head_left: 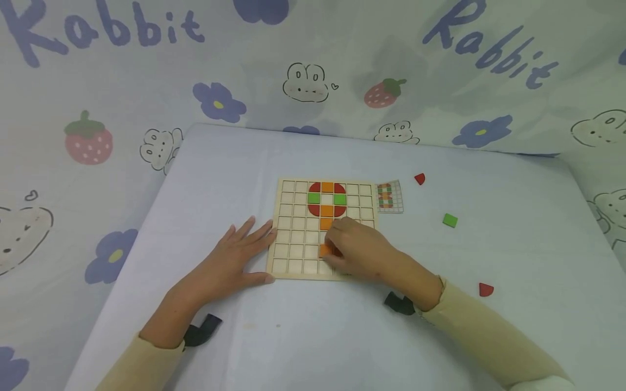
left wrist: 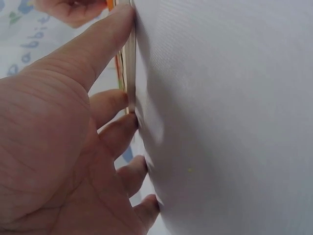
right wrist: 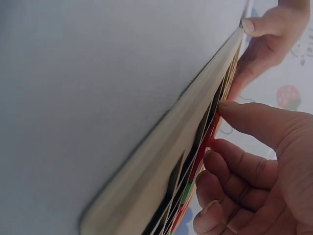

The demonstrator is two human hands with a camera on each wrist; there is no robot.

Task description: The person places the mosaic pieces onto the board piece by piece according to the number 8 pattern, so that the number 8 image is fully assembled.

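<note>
A wooden grid board [head_left: 295, 252] lies on the table with orange squares, green squares and red quarter-circle tiles in its upper middle cells. My right hand [head_left: 362, 247] is over its lower right part, fingers curled, thumb tip down at the cells. Between thumb and fingertips, a red tile [right wrist: 211, 131] shows in the right wrist view, mostly hidden by the hand. Right beside the thumb sits an orange square tile [head_left: 325, 250]. My left hand [head_left: 235, 260] is spread along the board's left edge, with thumb and fingertips against the side [left wrist: 130, 73].
A small pattern card [head_left: 394, 196] lies at the board's right edge. Farther right are a red tile [head_left: 420, 178], a green square tile [head_left: 450, 220] and another red tile [head_left: 486, 289]. Black straps [head_left: 204, 330] hang at both wrists. A printed cloth [head_left: 254, 65] rises behind the table.
</note>
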